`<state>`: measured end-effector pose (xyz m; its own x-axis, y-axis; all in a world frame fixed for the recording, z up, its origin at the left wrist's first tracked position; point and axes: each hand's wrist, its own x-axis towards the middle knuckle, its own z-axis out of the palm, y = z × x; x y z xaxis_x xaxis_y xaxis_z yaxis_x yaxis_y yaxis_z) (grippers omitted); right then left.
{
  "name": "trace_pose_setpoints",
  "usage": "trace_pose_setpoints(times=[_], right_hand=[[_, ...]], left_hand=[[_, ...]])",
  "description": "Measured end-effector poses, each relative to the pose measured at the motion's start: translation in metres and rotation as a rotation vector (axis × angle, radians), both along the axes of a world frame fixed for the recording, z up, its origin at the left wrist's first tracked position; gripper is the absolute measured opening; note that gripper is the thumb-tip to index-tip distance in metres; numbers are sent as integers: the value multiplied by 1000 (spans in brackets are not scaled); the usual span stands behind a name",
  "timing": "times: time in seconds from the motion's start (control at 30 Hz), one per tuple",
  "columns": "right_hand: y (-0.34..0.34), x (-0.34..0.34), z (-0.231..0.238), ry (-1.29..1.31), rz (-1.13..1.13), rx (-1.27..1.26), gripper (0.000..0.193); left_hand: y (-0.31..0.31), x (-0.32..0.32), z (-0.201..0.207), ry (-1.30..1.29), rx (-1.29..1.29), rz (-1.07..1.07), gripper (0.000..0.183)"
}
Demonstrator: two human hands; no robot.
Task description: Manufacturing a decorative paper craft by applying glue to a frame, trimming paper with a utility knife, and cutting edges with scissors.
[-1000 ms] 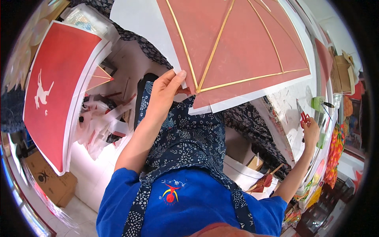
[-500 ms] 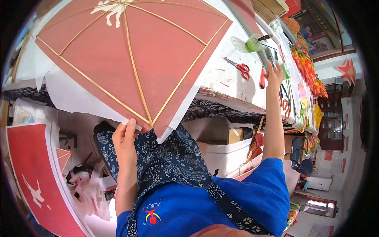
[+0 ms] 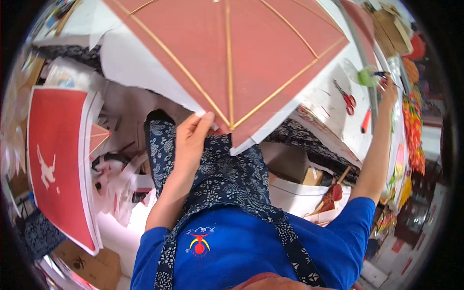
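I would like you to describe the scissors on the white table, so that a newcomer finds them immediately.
Start from the large red panel with thin golden strips. Past its right edge, on the white tabletop, lie the scissors, blades pointing toward that panel. Two red finger loops set them apart from the straight orange-red tool beside them.

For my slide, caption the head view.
Left hand holds a red golden-ribbed sheet near its corner; right hand is beside a translucent green container.

Blue shirt (image 3: pixel 251 246): white writing (image 3: pixel 201 229) above red-and-yellow badge (image 3: pixel 198 245). Brown box (image 3: pixel 99 268), low left: dark mark (image 3: pixel 77 264).
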<state>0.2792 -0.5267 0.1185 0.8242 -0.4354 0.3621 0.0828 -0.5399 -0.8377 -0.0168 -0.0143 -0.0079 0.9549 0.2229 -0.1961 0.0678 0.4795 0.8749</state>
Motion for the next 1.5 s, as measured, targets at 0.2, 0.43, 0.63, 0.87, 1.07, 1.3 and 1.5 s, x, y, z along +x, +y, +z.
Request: trace_pose_setpoints(times=[0.2, 0.43, 0.63, 0.87, 1.07, 1.3, 1.5], right_hand=[[42, -53, 26, -357, 104, 267, 31], [184, -191, -11, -223, 805, 234, 28], [278, -206, -30, -300, 889, 83, 32], [286, -203, -17, -336, 912, -69, 37], [304, -212, -16, -348, 937, -3, 40], [279, -213, -24, -297, 816, -657, 35], [288, -237, -14, -188, 908, 27, 32]], left_hand=[[0, -1, 9, 35, -152, -5, 26], [-6, -8, 2, 92, 160, -129, 26], [-17, 9, -16, -100, -271, 105, 27], [-30, 8, -27, -153, -311, 105, 25], [-27, 5, -27, -128, -248, 83, 19], [-18, -6, -19, -141, -324, 70, 15], [-16, -3, -6, -66, -266, 53, 25]])
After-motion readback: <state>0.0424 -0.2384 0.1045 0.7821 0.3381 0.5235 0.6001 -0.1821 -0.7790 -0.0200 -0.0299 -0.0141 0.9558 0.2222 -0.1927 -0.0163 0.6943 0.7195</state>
